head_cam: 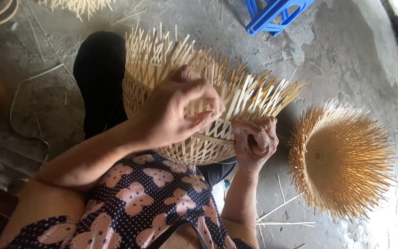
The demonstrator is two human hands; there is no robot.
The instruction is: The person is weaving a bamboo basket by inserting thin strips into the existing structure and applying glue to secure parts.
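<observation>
On bare concrete floor (346, 55), half-woven bamboo basket (199, 92), blue plastic stool (272, 11).

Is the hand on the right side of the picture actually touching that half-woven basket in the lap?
Touching. The head view shows the right hand gripping the lower edge of the half-woven basket, its fingers curled against the woven strips with no gap.

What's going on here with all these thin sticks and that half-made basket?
A person is working on a bamboo basket resting on their lap. The left hand pinches and bends the loose strips sticking up at its rim, while the right hand steadies the basket from the side. Its wall is woven, but the strip ends stand free. A stack of similar unfinished baskets lies on the concrete floor, near a blue plastic stool.
</observation>
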